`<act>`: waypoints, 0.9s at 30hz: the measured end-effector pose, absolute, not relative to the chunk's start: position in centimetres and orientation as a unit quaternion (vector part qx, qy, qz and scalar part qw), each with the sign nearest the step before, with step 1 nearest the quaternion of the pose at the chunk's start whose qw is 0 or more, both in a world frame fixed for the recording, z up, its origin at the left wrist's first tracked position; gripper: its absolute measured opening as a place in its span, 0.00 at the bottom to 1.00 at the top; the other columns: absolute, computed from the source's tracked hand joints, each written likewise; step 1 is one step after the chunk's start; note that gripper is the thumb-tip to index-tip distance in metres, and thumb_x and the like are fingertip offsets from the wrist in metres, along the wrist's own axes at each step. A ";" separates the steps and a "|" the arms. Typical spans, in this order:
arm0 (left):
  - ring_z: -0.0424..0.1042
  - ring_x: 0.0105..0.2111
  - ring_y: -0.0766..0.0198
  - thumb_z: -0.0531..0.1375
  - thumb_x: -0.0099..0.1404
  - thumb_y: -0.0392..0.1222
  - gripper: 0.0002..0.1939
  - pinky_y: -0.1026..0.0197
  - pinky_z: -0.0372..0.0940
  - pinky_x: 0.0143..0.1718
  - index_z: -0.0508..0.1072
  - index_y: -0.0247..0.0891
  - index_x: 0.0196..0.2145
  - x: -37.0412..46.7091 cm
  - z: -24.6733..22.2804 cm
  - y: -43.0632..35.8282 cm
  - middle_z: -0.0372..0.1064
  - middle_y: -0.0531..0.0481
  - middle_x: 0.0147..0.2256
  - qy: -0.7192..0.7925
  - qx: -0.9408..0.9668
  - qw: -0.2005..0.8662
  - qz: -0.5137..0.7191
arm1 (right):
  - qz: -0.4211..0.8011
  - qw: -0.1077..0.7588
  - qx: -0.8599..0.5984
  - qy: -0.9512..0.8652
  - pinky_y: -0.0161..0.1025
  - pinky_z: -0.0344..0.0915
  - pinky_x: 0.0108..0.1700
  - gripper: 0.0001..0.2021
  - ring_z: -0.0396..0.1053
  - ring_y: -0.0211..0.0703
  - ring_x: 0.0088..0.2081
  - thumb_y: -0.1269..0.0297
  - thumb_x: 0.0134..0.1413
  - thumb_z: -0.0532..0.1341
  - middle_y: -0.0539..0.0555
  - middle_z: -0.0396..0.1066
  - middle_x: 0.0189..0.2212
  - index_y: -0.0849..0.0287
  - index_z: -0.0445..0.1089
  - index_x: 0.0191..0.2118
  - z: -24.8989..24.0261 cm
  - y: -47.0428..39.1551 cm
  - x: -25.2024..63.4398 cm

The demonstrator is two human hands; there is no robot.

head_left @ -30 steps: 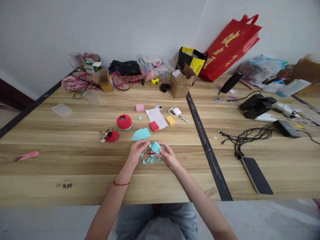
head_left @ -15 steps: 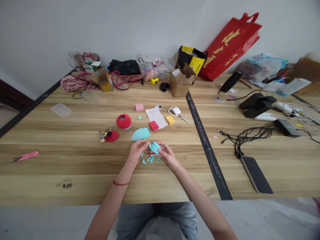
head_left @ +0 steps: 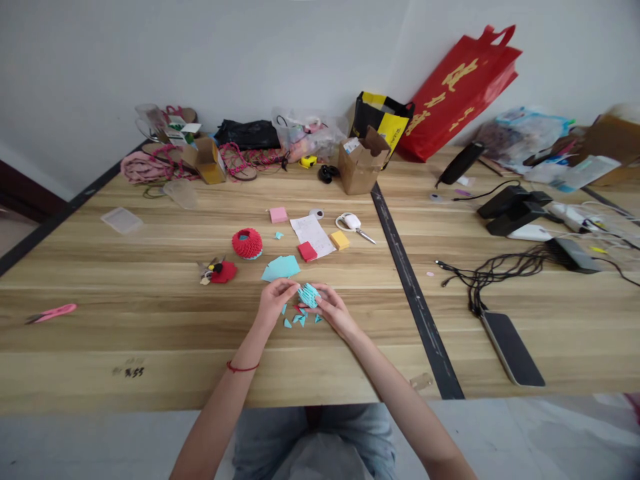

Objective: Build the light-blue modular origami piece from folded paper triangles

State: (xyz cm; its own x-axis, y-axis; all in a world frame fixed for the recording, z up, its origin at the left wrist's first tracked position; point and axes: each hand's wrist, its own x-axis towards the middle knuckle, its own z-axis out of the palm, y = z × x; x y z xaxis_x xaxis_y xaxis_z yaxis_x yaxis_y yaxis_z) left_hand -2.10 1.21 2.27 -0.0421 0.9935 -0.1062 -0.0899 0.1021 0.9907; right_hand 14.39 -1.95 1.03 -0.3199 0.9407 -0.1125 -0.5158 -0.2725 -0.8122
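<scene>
Both hands meet over the wooden table just in front of me. My right hand and my left hand together pinch a small cluster of folded teal paper pieces. Under the hands lie several loose teal paper triangles with a bit of red among them. A flat teal sheet lies just beyond my left hand. Farther back sits a round red paper-module bowl with a teal inside.
Red, yellow and pink note pads, a receipt and small scissors lie behind the hands. A red pom-pom piece is at left, pink scissors far left. A phone and cables lie right. Bags and boxes line the wall.
None apart from a slight camera shift; both hands stay on the teal paper cluster in the same spot.
</scene>
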 end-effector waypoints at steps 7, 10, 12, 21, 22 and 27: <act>0.72 0.28 0.63 0.69 0.43 0.52 0.19 0.61 0.67 0.34 0.72 0.36 0.26 -2.1 1.7 1.4 0.74 0.50 0.26 0.516 0.418 0.556 0.500 | 0.748 0.480 -0.309 -0.338 0.47 0.71 0.44 0.19 0.76 0.47 0.36 0.54 0.47 0.66 0.52 0.75 0.38 0.54 0.65 0.43 1.0 -1.9 14.5; 0.72 0.29 0.63 0.69 0.44 0.52 0.18 0.61 0.66 0.35 0.73 0.35 0.27 -2.2 1.6 1.4 0.74 0.50 0.27 0.514 0.427 0.553 0.498 | 0.750 0.479 -0.308 -0.337 0.47 0.71 0.44 0.19 0.76 0.47 0.36 0.54 0.47 0.66 0.52 0.75 0.38 0.54 0.65 0.44 0.9 -1.9 14.5; 0.72 0.30 0.63 0.69 0.44 0.52 0.18 0.61 0.66 0.37 0.74 0.35 0.28 -2.3 1.6 1.4 0.74 0.50 0.28 0.513 0.430 0.551 0.499 | 0.750 0.478 -0.309 -0.336 0.48 0.71 0.44 0.19 0.76 0.48 0.37 0.53 0.47 0.66 0.52 0.75 0.38 0.54 0.65 0.43 0.8 -1.9 14.5; 0.72 0.31 0.62 0.68 0.45 0.52 0.18 0.60 0.67 0.38 0.74 0.35 0.27 -2.3 2.0 1.3 0.74 0.49 0.28 0.511 0.452 0.538 0.496 | 0.751 0.483 -0.300 -0.337 0.48 0.71 0.45 0.19 0.76 0.49 0.38 0.54 0.47 0.66 0.52 0.75 0.39 0.54 0.65 0.44 0.8 -1.9 14.5; 0.72 0.31 0.62 0.68 0.45 0.52 0.18 0.60 0.66 0.38 0.74 0.35 0.27 -2.3 2.1 1.3 0.74 0.49 0.28 0.511 0.451 0.537 0.497 | 0.751 0.483 -0.298 -0.336 0.48 0.71 0.45 0.19 0.76 0.49 0.38 0.54 0.47 0.66 0.52 0.75 0.39 0.54 0.65 0.44 0.8 -1.9 14.5; 0.71 0.30 0.64 0.69 0.44 0.51 0.17 0.61 0.66 0.37 0.74 0.36 0.26 -2.3 2.5 1.2 0.73 0.50 0.27 0.511 0.442 0.541 0.501 | 0.754 0.485 -0.291 -0.335 0.47 0.71 0.45 0.18 0.77 0.49 0.38 0.55 0.48 0.66 0.52 0.75 0.39 0.54 0.65 0.44 0.7 -2.0 14.6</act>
